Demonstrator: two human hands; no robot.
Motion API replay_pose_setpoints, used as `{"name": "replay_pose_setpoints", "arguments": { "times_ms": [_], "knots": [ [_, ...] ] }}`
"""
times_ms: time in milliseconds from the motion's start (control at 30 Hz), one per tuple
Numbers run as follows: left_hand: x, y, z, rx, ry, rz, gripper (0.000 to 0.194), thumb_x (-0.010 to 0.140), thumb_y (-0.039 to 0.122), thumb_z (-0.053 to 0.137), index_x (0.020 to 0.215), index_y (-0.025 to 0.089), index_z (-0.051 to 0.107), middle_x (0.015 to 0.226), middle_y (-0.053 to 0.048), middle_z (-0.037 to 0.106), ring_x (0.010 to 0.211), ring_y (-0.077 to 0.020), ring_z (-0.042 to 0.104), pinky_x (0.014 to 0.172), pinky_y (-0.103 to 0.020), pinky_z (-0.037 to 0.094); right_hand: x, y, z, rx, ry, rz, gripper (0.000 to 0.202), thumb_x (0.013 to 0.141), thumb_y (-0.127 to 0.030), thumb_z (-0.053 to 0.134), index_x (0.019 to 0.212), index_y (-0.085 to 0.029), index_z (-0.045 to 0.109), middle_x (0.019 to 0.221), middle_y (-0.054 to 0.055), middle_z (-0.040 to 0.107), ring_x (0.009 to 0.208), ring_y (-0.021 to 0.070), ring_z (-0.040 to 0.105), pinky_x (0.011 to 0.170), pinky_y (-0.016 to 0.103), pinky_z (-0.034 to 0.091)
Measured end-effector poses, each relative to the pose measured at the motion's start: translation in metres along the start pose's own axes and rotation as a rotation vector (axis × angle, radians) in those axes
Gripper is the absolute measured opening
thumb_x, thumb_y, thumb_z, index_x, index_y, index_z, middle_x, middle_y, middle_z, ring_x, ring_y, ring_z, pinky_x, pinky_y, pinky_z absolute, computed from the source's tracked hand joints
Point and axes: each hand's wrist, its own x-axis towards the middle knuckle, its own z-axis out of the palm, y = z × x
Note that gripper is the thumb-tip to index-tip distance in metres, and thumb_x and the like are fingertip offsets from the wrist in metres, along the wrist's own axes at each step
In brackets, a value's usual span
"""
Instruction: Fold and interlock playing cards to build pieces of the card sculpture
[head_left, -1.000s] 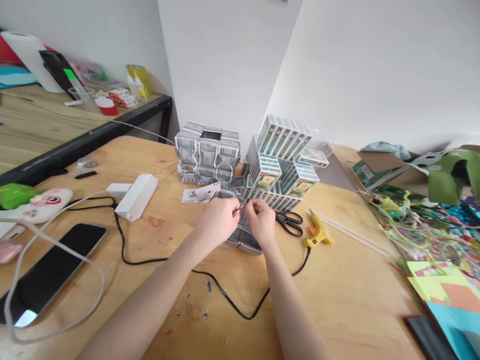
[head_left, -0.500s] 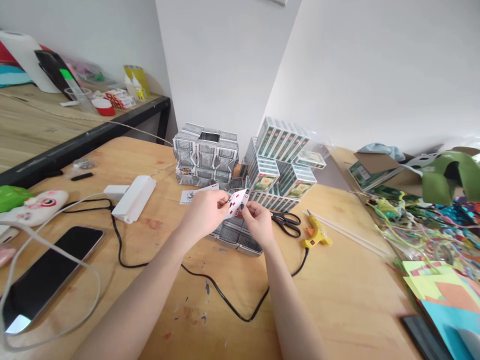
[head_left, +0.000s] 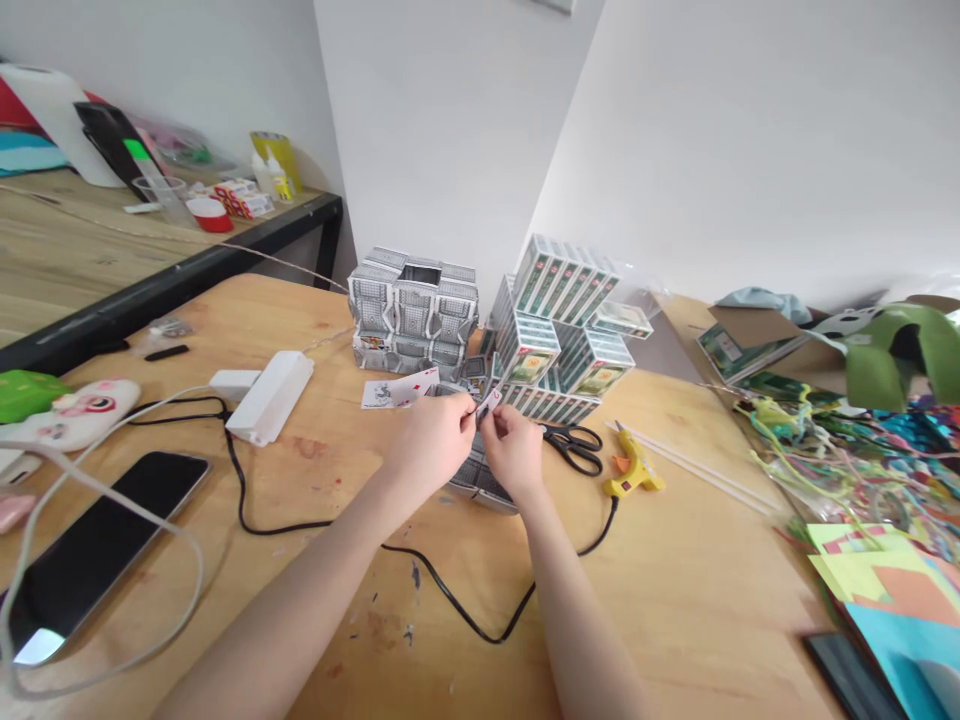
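"A pale wooden tabletop (head_left: 420, 680). Where's the white playing card with red print (head_left: 490, 401)?"
"Above the low, grey-patterned card structure (head_left: 480, 482), clamped between the fingertips of the left hand (head_left: 431, 435) and the right hand (head_left: 514, 450)."
"How best to handle it?"
"I'd pinch lightly near opposite edges and keep both wrists level, so any crease runs straight."

White playing card (head_left: 490, 401) with red print
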Motion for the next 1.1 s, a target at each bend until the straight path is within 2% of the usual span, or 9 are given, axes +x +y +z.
{"name": "replay_pose_setpoints", "arguments": {
  "times_ms": [100, 233, 433, 567, 733, 867, 933, 1100],
  "knots": [
    [0.000, 0.000, 0.000, -0.002, 0.006, -0.006, 0.017, 0.076, 0.019, 0.046, 0.062, 0.017, 0.054, 0.055, -0.001, 0.055, 0.047, -0.0102, 0.043, 0.048, -0.023, 0.026, 0.002, 0.002, 0.000, 0.157, -0.039, 0.061, 0.019, 0.076, -0.031, 0.047, 0.070, -0.017, 0.059, 0.065, 0.003, 0.066, 0.060, 0.0161, 0.061, 0.058, 0.024, 0.045],
    [0.002, -0.005, -0.002, -0.020, 0.005, -0.001, 0.015, 0.076, 0.019, 0.047, 0.063, 0.017, 0.056, 0.057, -0.002, 0.057, 0.051, -0.0110, 0.047, 0.051, -0.023, 0.029, 0.005, 0.007, 0.001, 0.358, -0.156, 0.129, 0.017, 0.073, -0.029, 0.049, 0.075, -0.017, 0.060, 0.071, 0.005, 0.067, 0.068, 0.0196, 0.064, 0.060, 0.026, 0.049],
    [0.004, -0.008, -0.008, -0.036, -0.005, -0.023, 0.015, 0.075, 0.021, 0.048, 0.062, 0.017, 0.054, 0.056, -0.001, 0.057, 0.051, -0.0111, 0.046, 0.051, -0.023, 0.029, 0.006, 0.007, -0.002, 0.293, -0.216, 0.058, 0.021, 0.076, -0.030, 0.046, 0.070, -0.018, 0.063, 0.067, 0.003, 0.067, 0.065, 0.0187, 0.063, 0.060, 0.027, 0.047],
    [0.005, -0.008, -0.009, -0.068, -0.009, -0.037, 0.013, 0.073, 0.021, 0.049, 0.061, 0.017, 0.053, 0.058, 0.000, 0.056, 0.052, -0.0110, 0.045, 0.050, -0.023, 0.028, 0.005, 0.003, -0.004, 0.189, -0.166, 0.028, 0.024, 0.076, -0.031, 0.046, 0.064, -0.017, 0.063, 0.063, 0.002, 0.066, 0.059, 0.0164, 0.059, 0.057, 0.024, 0.043],
    [0.003, -0.011, -0.001, -0.059, 0.003, -0.026, 0.014, 0.074, 0.022, 0.047, 0.062, 0.018, 0.052, 0.054, 0.001, 0.053, 0.050, -0.0110, 0.045, 0.051, -0.023, 0.029, 0.004, 0.003, -0.002, 0.051, -0.094, 0.012, 0.025, 0.075, -0.030, 0.047, 0.060, -0.016, 0.061, 0.056, 0.001, 0.062, 0.053, 0.0135, 0.054, 0.054, 0.023, 0.040],
    [0.004, -0.011, -0.001, -0.076, -0.019, -0.024, 0.013, 0.074, 0.022, 0.048, 0.062, 0.018, 0.052, 0.054, 0.000, 0.053, 0.051, -0.0109, 0.045, 0.051, -0.023, 0.030, 0.004, 0.004, 0.000, 0.073, -0.093, 0.043, 0.022, 0.073, -0.030, 0.049, 0.061, -0.016, 0.061, 0.057, 0.001, 0.062, 0.054, 0.0140, 0.055, 0.055, 0.023, 0.041],
    [0.005, -0.010, -0.004, -0.089, -0.024, -0.028, 0.013, 0.073, 0.022, 0.048, 0.062, 0.017, 0.053, 0.056, 0.000, 0.054, 0.052, -0.0112, 0.046, 0.051, -0.023, 0.030, 0.005, 0.005, 0.001, 0.158, -0.119, 0.059, 0.021, 0.073, -0.030, 0.049, 0.066, -0.016, 0.063, 0.062, 0.002, 0.065, 0.058, 0.0156, 0.058, 0.058, 0.024, 0.044],
    [0.006, -0.008, -0.010, -0.111, -0.030, -0.055, 0.014, 0.073, 0.022, 0.049, 0.061, 0.017, 0.054, 0.059, -0.001, 0.058, 0.053, -0.0113, 0.048, 0.051, -0.023, 0.031, 0.006, 0.007, 0.003, 0.425, -0.176, 0.065, 0.028, 0.074, -0.028, 0.047, 0.095, -0.018, 0.063, 0.087, 0.004, 0.068, 0.077, 0.0191, 0.063, 0.068, 0.029, 0.050]
  ]
}}
